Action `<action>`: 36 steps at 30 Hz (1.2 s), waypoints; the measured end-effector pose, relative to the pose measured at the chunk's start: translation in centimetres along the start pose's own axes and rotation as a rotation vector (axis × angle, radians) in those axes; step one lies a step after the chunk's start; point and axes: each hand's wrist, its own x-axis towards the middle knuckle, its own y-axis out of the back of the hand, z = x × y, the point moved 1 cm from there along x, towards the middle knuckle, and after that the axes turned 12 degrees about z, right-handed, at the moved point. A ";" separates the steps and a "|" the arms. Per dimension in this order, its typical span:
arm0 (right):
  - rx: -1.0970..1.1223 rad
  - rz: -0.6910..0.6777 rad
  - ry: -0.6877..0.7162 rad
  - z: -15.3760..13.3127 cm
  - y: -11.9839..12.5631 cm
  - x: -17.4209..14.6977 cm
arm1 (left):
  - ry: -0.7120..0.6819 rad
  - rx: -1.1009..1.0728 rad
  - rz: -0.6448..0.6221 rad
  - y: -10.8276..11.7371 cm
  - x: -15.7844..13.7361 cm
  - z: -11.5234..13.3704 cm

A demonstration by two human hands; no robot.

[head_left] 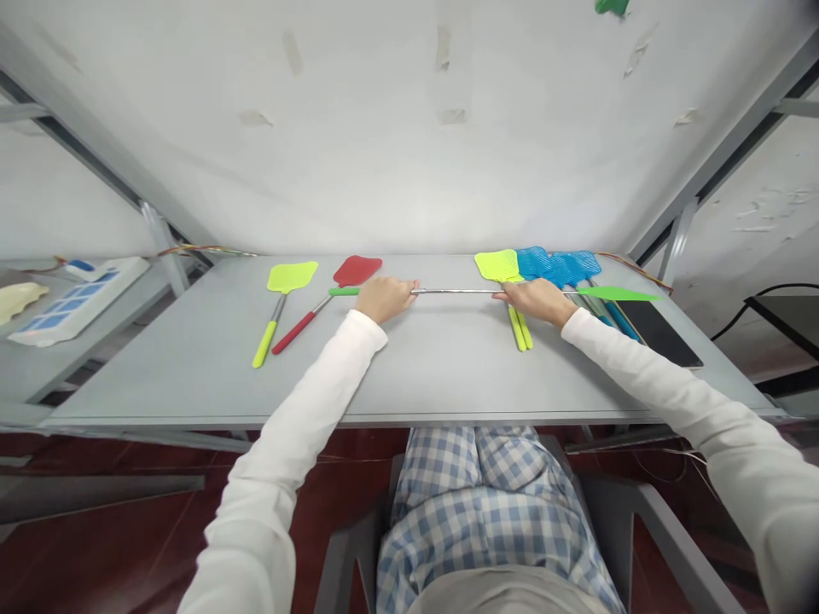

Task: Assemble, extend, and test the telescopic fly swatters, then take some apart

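Note:
A green fly swatter [457, 292] stretches sideways above the table, its telescopic metal shaft pulled out long. My left hand [386, 298] is wrapped round its green grip, part of which sticks out to the left. My right hand [534, 300] closes on the shaft nearer the head, and the flat green head points right, seen edge-on. Left of my left hand lie a red fly swatter [357, 270] and a yellow-green fly swatter [291, 277]. Under and beyond my right hand are yellow-green swatters [497, 265] and blue swatters [572, 268], partly covered by it.
The grey table [409, 384] meets a white wall [409, 153] at the back. A dark flat device [659, 331] rests at its right end. Metal frame posts stand at both sides. On a left side surface sits a white tray with blue squares [77, 303].

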 end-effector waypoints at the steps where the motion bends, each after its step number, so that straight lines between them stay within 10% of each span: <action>1: 0.003 0.009 0.003 -0.4 0.3 0.3 | -0.004 -0.011 0.006 0.1 0.0 0.6; 9: 0.057 0.031 0.113 -4.0 2.6 2.0 | -0.033 -0.141 -0.009 0.1 -0.3 4.8; 16: -0.203 0.298 -0.055 0.8 4.0 -0.3 | 0.058 -0.047 0.028 0.4 -0.7 -0.1; 24: -0.030 0.075 0.020 5.7 2.3 -2.0 | 0.084 0.026 0.004 -0.2 -2.0 -3.2; 36: 0.026 0.006 0.095 -2.5 4.3 1.2 | -0.034 -0.163 -0.104 -0.5 0.2 4.1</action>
